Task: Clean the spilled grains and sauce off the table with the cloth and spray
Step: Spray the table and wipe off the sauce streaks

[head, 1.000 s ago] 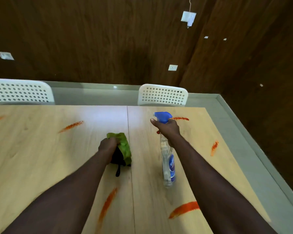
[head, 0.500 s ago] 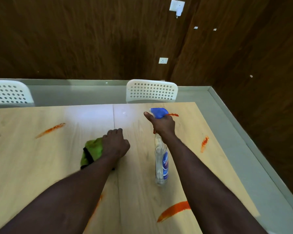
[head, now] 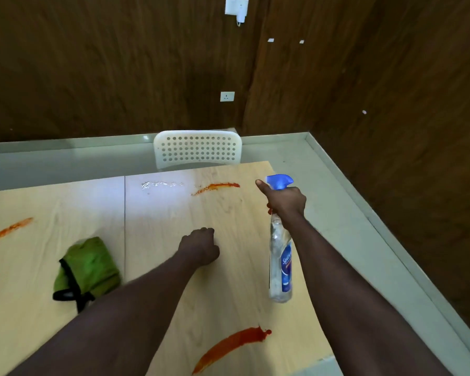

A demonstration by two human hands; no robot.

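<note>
Head view, right hand (head: pixel 285 202): grasps the spray bottle (head: pixel 280 267) at its neck.
Bottle axis: near-upright, base toward the person, blue head far; nozzle direction unclear.
Left hand (head: pixel 200 246): clenched, empty, left of the bottle.
Cloth (head: pixel 88 267): further left on the surface (head: pixel 174 218), ungripped.
Risk: a poorly aimed spray misses the sauce streak (head: pixel 215 187) beyond-left of the bottle.

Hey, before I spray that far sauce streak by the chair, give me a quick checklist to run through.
1. Right hand grips the spray bottle: ok.
2. Nozzle aimed at the far sauce streak: cannot tell.
3. Enough liquid in the bottle: cannot tell.
4. Bare table between bottle and streak: ok.
5. Green cloth ready in the left hand: not ok; it lies on the table, apart from that curled, empty hand.
</note>
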